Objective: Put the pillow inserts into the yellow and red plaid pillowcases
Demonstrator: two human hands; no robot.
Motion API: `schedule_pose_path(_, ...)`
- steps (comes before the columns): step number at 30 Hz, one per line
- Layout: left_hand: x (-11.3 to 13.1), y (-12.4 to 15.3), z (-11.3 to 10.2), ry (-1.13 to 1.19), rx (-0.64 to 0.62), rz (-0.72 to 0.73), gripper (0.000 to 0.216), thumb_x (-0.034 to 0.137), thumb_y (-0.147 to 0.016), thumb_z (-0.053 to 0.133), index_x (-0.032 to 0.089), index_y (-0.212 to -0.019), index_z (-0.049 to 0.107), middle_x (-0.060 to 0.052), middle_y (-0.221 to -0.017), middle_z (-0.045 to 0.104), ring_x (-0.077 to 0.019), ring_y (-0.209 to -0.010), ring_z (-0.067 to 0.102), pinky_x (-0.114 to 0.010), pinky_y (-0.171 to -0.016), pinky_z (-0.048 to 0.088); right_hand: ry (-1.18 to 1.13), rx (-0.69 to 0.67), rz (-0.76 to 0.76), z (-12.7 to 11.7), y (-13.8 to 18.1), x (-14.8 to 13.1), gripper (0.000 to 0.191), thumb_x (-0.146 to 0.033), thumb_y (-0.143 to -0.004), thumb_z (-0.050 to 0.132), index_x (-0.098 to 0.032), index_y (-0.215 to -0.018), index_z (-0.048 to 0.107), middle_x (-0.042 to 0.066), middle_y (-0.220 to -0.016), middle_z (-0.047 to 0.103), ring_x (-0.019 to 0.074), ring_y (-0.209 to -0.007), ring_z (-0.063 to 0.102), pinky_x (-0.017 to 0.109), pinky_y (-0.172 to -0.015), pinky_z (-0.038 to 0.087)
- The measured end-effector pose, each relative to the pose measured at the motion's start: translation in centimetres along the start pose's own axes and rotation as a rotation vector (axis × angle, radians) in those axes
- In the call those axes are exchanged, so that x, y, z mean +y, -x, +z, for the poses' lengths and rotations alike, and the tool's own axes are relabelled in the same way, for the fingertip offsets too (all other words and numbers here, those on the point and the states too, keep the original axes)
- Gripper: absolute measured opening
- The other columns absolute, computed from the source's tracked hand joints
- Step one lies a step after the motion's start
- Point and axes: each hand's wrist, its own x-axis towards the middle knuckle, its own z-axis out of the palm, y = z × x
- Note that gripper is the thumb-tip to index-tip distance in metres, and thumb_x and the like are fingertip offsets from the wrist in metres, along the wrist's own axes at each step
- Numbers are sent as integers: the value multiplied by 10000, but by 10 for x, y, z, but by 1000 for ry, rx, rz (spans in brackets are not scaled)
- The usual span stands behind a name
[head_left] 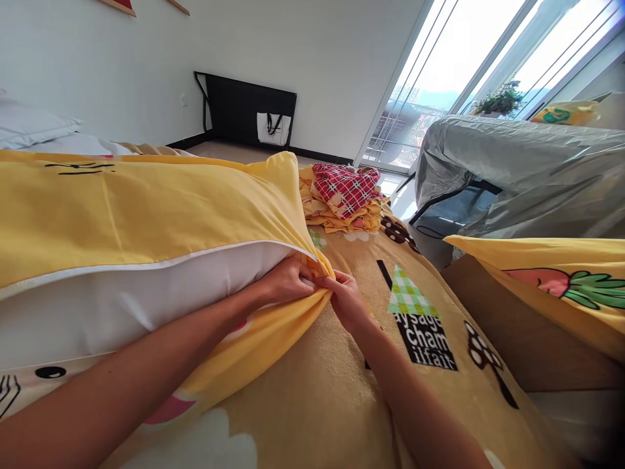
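Left hand (288, 279) pinching the open corner of the yellow pillowcase (146, 208), fingers clamped on the fabric edge. Right hand (347, 298) gripping the same corner at 3 o'clock of the left, fingers closed on cloth. White pillow (127, 299) showing inside, lying on the blanket (342, 391). Folded clothes (344, 198) sitting at 12 o'clock.

Both bare arms reach forward, hands meeting.
Left hand (288, 280) and right hand (347, 301) sit fingertip to fingertip toward twelve o'clock, each grip pinched closed, forearms converging.
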Motion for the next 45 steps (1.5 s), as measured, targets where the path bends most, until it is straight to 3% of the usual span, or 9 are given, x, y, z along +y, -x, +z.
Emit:
schedule_pose_path(8,-1,1,2,106,20,-57,222,260,-772,581,132,-831,753,-45,-890,752,-197,-848,654,-251,-730,490,-12,-3,-14,0,-1,1,229,-348,-509,812,-188,-638,711,17,-643,659,156,-651,530,266,-609,378)
schedule_pose_path(17,-6,-1,8,13,82,22,214,133,-781,534,147,-834,741,-35,-929,750,-192,-906,667,-270,-837,499,-57,1,-13,2,-1,2,203,-304,-496,812,-183,-607,693,-9,-582,612,125,-617,475,254,-599,339)
schedule_pose_path(24,-3,-2,7,-78,144,13,271,132,-742,577,150,-971,721,-65,-1061,722,-223,-1057,623,-319,-984,457,-20,21,-14,-1,-1,2,195,-296,-508,803,-172,-626,708,-16,-562,598,110,-591,448,248,-579,312)
schedule_pose_path(37,-9,-4,8,-155,154,-10,302,174,-750,589,165,-1022,719,-58,-1119,701,-247,-1056,614,-378,-1016,445,-3,15,-32,-3,-2,4,207,-310,-532,801,-173,-666,724,-13,-593,620,123,-621,479,249,-600,340)
schedule_pose_path(45,-10,-5,9,-35,127,-8,286,123,-734,552,173,-941,742,-37,-1074,724,-229,-1038,638,-347,-992,462,-26,3,-28,-2,-1,3,190,-281,-528,797,-177,-673,730,-12,-593,620,129,-636,480,246,-609,340)
